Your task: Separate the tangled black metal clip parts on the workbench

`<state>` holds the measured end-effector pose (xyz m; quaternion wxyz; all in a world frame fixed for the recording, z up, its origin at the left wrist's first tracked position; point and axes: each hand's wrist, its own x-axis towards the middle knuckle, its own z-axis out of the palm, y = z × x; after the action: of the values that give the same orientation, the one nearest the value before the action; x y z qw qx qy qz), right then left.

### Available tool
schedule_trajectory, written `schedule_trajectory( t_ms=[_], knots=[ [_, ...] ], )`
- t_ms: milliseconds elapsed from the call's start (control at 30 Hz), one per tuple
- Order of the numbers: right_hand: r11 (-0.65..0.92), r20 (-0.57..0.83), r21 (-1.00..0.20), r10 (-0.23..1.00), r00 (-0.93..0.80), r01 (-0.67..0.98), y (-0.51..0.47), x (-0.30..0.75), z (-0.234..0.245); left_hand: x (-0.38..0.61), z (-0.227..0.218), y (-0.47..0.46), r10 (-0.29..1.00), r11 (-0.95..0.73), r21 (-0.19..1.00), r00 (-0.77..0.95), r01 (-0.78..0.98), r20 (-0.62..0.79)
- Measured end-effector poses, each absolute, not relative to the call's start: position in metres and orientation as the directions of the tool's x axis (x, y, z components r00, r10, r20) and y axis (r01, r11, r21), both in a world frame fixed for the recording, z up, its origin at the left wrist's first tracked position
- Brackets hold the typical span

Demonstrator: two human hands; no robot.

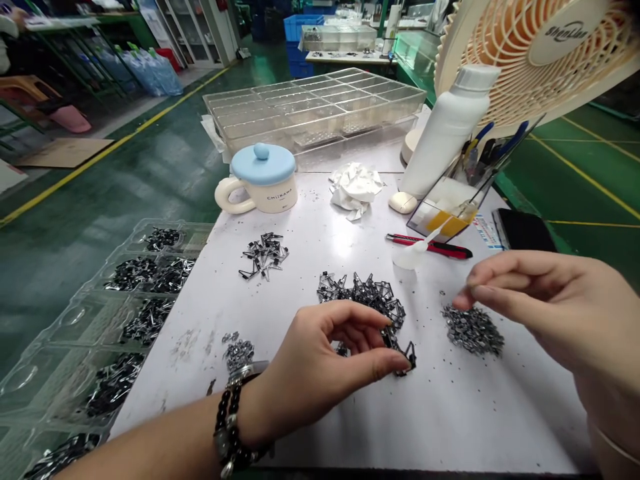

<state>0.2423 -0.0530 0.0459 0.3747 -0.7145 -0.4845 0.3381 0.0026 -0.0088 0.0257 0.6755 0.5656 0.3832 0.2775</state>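
Between the thumb and fingers of my left hand (335, 360) is a small black clip-like part (407, 357). Just behind that hand spreads a pile of similar black parts (370, 293). My right hand (545, 300) hovers over a heap of tiny metal pieces (473, 330), thumb and fingertips pressed together. Whatever its pinch may hold is too small to make out. A smaller cluster of black parts (264, 255) lies farther left. Close to my left wrist is another little heap of metal pieces (239, 353).
A lidded mug (273, 183), crumpled tissue (355, 189), red cutter (450, 249) and white bottle (453, 127) stand or lie toward the back. Behind them is a clear divided case (320, 107). A fan (530, 60) is at right; a compartment tray (65, 360) of black parts sits left.
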Motion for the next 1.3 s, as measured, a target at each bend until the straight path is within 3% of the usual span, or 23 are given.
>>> schedule_trajectory(
  t_ms=[133,233,433,600,800,1033,1300],
  knots=[
    [-0.255,-0.214,-0.940,0.959,0.187,0.229,-0.048,0.232,0.038,0.002,0.025,-0.009,0.823,0.170,0.984,0.542,0.051,-0.171],
    [-0.269,-0.252,-0.940,0.962,0.104,0.209,-0.049,0.227,0.032,0.002,0.024,-0.010,0.842,0.081,0.996,0.532,0.038,-0.089],
    [-0.053,0.010,-0.931,0.985,0.172,0.360,-0.058,0.211,0.033,0.000,0.020,-0.011,0.840,-0.297,0.954,0.488,0.043,0.239],
    [-0.004,0.129,-0.880,0.961,0.246,0.476,-0.067,0.203,0.032,0.000,0.018,-0.011,0.779,-0.497,0.864,0.478,0.078,0.406],
    [0.058,0.143,-0.880,0.979,0.147,0.472,-0.073,0.204,0.025,-0.004,0.020,-0.013,0.713,-0.622,0.770,0.510,0.144,0.481],
    [0.223,0.255,-0.783,0.966,-0.027,0.581,-0.068,0.206,0.026,-0.008,0.021,-0.017,0.670,-0.698,0.682,0.537,0.219,0.513],
    [0.247,0.209,-0.726,0.968,-0.136,0.642,-0.062,0.205,0.019,-0.007,0.022,-0.017,0.650,-0.724,0.649,0.547,0.233,0.528]
  ],
)
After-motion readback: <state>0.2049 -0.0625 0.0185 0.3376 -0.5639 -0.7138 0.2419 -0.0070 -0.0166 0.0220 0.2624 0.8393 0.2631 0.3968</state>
